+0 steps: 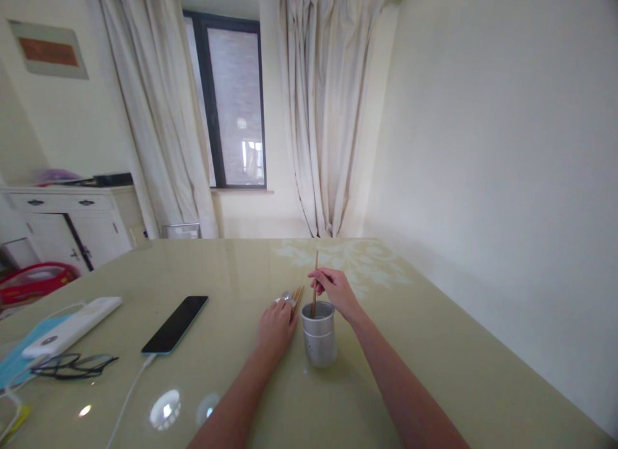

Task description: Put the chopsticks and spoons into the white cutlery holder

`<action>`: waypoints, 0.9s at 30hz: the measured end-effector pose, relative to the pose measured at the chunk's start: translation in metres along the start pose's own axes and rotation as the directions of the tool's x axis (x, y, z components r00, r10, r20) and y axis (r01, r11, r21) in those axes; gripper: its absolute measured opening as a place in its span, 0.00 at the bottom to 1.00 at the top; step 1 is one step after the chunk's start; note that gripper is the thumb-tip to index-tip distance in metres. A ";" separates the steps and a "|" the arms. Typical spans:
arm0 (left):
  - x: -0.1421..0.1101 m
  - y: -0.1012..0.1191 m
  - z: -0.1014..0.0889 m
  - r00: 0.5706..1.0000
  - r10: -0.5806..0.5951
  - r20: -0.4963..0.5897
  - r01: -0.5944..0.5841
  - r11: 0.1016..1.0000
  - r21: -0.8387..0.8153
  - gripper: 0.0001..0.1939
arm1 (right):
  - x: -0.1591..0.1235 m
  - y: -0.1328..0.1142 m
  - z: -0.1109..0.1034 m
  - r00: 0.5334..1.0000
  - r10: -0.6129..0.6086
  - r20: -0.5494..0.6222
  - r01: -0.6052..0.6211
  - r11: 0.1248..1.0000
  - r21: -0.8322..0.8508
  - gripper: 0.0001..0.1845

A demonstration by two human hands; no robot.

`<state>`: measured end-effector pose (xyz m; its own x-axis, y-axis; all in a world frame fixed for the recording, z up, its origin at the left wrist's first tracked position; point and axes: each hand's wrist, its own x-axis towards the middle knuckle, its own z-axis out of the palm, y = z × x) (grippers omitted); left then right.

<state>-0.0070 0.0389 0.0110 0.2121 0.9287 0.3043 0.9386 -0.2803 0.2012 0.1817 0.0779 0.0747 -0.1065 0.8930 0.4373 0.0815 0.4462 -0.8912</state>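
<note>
- Chopstick (313,302) is standing in cup (319,343) — right hand (333,288) is pinching it.
- Left hand (277,323) is resting by sticks (299,296) — can't tell its grip.
- Next move is maybe needing a steady pinch.

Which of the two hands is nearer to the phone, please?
Left. The left hand is to the phone's right, by the thin sticks; the right hand is farther right, holding one stick in the metal cup.

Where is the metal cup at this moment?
In the head view, the metal cup stands on the table, right of the left hand, beside the right forearm.
</note>
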 end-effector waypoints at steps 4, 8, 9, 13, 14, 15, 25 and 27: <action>0.008 0.001 -0.003 0.999 0.025 0.030 -0.026 0.999 0.019 0.14 | 0.007 -0.002 0.000 0.999 0.008 0.032 -0.008 1.000 0.001 0.24; 0.009 -0.001 -0.002 0.999 0.030 0.040 -0.030 1.000 0.008 0.12 | 0.003 -0.006 0.001 0.998 0.017 0.062 -0.017 1.000 -0.003 0.22; 0.009 -0.001 -0.001 0.999 0.034 0.038 -0.034 0.999 0.007 0.12 | 0.001 -0.007 0.001 0.998 0.017 0.065 -0.017 1.000 -0.007 0.22; 0.003 -0.003 -0.005 1.000 0.021 0.017 -0.022 0.999 0.033 0.13 | -0.013 -0.009 0.000 0.997 0.022 0.079 -0.019 0.999 -0.034 0.21; 0.000 -0.003 -0.007 1.000 0.006 0.016 -0.007 0.999 0.047 0.13 | -0.017 -0.009 0.000 0.996 0.022 0.082 -0.018 0.999 -0.049 0.21; -0.003 -0.003 -0.009 1.000 -0.011 0.015 0.010 0.998 0.061 0.14 | -0.021 -0.009 0.000 0.996 0.020 0.081 -0.015 0.998 -0.066 0.21; -0.017 -0.009 -0.001 0.995 -0.082 0.048 0.082 0.997 0.005 0.19 | -0.067 -0.008 0.045 0.998 0.046 -0.032 -0.041 0.990 0.138 0.24; -0.012 -0.012 0.003 0.998 -0.030 0.054 0.031 0.999 -0.024 0.18 | -0.070 -0.008 0.054 0.999 0.019 -0.035 -0.015 0.995 0.102 0.23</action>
<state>-0.0200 0.0321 0.0023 0.1983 0.9484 0.2475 0.9379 -0.2569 0.2331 0.1347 0.0084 0.0451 -0.0706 0.9027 0.4244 -0.0185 0.4242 -0.9054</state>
